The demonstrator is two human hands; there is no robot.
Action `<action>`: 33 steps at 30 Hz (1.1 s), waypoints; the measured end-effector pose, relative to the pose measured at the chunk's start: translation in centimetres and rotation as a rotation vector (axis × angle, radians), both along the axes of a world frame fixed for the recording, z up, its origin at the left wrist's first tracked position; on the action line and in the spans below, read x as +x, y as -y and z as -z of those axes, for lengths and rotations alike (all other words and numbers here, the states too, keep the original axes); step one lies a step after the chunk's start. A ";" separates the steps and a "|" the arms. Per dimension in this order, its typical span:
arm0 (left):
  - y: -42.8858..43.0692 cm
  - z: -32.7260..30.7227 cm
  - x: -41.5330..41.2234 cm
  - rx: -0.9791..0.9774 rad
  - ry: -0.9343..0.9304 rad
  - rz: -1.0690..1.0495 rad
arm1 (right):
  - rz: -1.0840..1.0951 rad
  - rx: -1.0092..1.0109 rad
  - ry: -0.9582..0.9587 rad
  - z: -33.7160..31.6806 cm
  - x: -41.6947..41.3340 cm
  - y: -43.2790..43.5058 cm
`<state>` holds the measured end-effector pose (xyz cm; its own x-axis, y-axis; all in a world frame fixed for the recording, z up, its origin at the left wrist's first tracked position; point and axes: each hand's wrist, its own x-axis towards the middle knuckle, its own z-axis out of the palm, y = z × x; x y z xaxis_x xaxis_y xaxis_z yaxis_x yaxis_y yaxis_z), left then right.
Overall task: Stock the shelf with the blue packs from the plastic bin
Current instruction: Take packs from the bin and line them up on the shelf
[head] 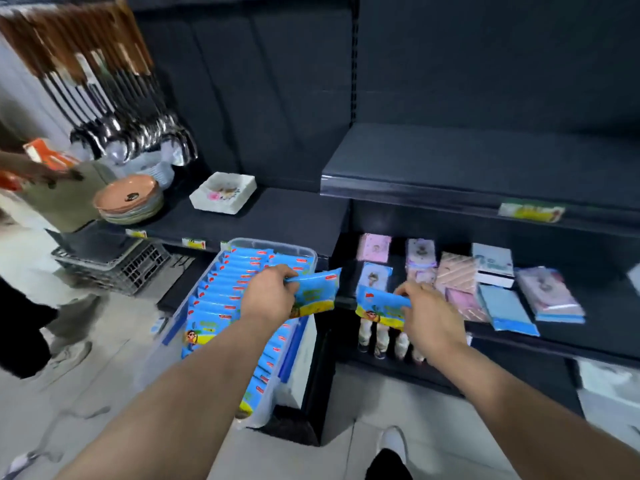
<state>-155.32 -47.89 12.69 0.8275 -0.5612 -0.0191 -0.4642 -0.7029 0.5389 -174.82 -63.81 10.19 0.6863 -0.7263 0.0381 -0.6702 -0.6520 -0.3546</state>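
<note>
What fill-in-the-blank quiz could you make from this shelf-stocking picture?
1. The left hand and right hand together grip ____ packs.
2. Those packs are coloured ____.
3. The plastic bin holds many more ____.
4. The square dish on the shelf is ____.
Missing words: two, blue, packs, white.

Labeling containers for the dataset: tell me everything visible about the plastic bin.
The plastic bin is a translucent rectangular tub with rounded corners and blue strips along its long sides, perhaps latches. It has no lid on. It stands on the tiled floor against the end of the dark shelf unit. Blue packs fill it, standing on edge in rows. The left hand holds one blue pack above its right side. Blur hides whether the hand touches the rim.
</note>
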 end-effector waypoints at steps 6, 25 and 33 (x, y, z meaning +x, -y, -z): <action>4.0 -3.3 -5.9 -0.070 0.069 0.182 | 0.232 -0.123 0.040 -3.5 -9.3 0.7; 24.2 -10.6 -25.9 -0.340 0.057 0.428 | 0.566 -0.168 0.324 -10.5 -31.0 13.1; 37.1 -14.5 -34.0 -0.437 0.076 0.402 | 0.594 -0.223 0.386 -13.6 -38.4 24.0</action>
